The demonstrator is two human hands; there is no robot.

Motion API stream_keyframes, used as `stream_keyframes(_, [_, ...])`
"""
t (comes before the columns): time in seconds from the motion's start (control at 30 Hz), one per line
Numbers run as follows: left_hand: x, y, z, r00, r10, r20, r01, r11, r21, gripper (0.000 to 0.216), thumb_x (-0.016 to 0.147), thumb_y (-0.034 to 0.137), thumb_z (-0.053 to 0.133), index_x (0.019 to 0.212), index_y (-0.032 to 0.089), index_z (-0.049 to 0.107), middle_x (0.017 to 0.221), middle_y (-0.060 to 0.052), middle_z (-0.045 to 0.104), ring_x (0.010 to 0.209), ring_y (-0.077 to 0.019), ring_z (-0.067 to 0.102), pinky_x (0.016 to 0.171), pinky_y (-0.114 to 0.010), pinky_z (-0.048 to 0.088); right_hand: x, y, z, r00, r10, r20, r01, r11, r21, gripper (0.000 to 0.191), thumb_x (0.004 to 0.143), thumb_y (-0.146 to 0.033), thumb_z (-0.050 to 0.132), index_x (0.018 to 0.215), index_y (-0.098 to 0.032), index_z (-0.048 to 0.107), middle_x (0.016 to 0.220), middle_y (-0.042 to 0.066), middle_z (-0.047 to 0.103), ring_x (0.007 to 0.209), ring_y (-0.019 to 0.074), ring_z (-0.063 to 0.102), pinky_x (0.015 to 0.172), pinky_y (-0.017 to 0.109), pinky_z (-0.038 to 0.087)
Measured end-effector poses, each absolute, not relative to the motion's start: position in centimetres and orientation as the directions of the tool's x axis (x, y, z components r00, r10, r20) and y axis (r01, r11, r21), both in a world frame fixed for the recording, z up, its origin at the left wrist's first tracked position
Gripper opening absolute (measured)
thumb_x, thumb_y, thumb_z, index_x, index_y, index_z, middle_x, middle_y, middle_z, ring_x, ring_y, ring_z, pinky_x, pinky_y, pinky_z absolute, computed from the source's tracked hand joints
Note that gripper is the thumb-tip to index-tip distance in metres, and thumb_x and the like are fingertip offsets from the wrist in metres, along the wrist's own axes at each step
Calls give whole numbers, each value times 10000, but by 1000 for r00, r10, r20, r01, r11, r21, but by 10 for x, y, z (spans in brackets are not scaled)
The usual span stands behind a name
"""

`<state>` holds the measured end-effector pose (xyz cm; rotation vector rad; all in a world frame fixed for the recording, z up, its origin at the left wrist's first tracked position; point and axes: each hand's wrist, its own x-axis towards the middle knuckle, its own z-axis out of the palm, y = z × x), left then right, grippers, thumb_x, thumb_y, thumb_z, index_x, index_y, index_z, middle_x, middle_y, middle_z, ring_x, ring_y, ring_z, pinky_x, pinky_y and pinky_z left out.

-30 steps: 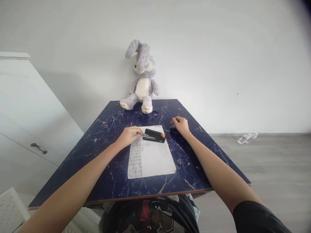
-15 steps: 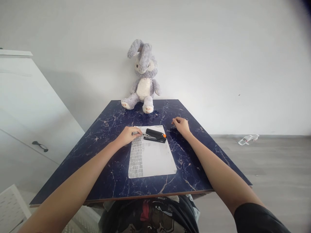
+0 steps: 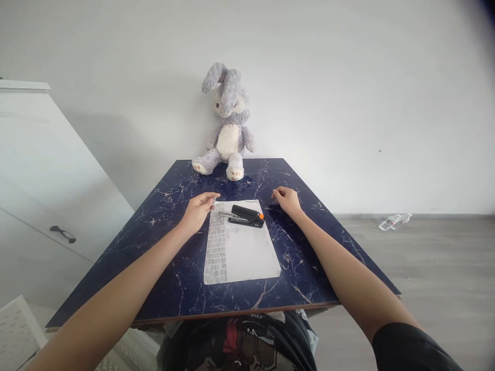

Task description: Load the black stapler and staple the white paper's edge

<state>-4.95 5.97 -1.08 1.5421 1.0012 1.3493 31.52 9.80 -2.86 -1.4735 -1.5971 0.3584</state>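
Note:
My left hand (image 3: 198, 210) is at the upper left corner of a white sheet of paper (image 3: 253, 252), its index finger stretched out and the thumb apart from it. Whether it touches the corner is hard to tell. On the sheet lies a black stapler (image 3: 247, 216) with an orange part at its right end. A thin metal piece (image 3: 224, 214) sticks out from the stapler's left end, just right of my left hand. My right hand (image 3: 286, 199) rests on the table beyond the sheet's right edge, fingers curled together; what they hold, if anything, is hidden.
The dark blue marbled table (image 3: 309, 268) bears the sheet. A grey plush rabbit (image 3: 230, 134) sits at its back edge against the wall. To the left stands a white cabinet (image 3: 42, 170). A clear plastic item (image 3: 394, 222) lies on the floor at the right.
My left hand has let go of the stapler's metal piece and moved left and back to the paper's corner, its fingers opening. The right hand stays in place.

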Motion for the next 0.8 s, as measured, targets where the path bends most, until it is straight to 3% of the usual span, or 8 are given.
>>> stream_keyframes(0.1, [-53,68,-18,17,989,148,-225,-140,964,209,835,271,744,1019,172,751,1162,-131,747,837,-161,694,855,-352,597,315,98,-29,118,903,413,641,248,-726,333,895,-422,537,704,-206,705,689,32,720,627,194,627,660,301,465])
stream_keyframes(0.2, [-56,70,-20,-27,994,108,-237,-111,965,225,802,273,793,993,164,744,1157,-139,752,910,-183,716,884,-350,595,316,100,-32,110,905,411,641,252,-725,336,902,-432,538,716,-210,709,691,24,718,611,188,619,645,298,463])
stream_keyframes(0.37, [-52,55,-10,99,948,301,106,-311,944,391,821,419,807,1116,180,714,1108,-134,781,1016,-263,738,846,-362,586,317,101,-34,97,910,403,644,251,-723,331,909,-425,539,725,-209,710,711,30,729,602,186,619,636,295,479])
stream_keyframes(0.53, [-47,45,1,352,848,395,502,-528,685,268,935,430,658,1086,221,730,1115,-89,789,1078,-284,736,963,-397,548,315,97,-30,73,915,396,643,260,-720,316,915,-386,538,714,-202,698,743,38,742,626,180,640,641,278,485])
stream_keyframes(0.67, [-46,46,1,493,801,339,589,-594,547,212,952,333,606,1050,226,760,1120,-63,783,1063,-264,724,1011,-396,520,314,96,-29,57,917,395,647,268,-714,304,920,-370,545,728,-194,701,769,38,752,653,174,650,660,266,487])
stream_keyframes(0.8, [-43,50,-6,523,797,303,614,-599,515,188,923,273,624,1048,220,754,1104,-66,774,1058,-270,711,999,-406,517,314,99,-31,49,914,403,644,279,-712,291,913,-353,548,719,-197,699,757,28,750,658,171,659,677,266,485])
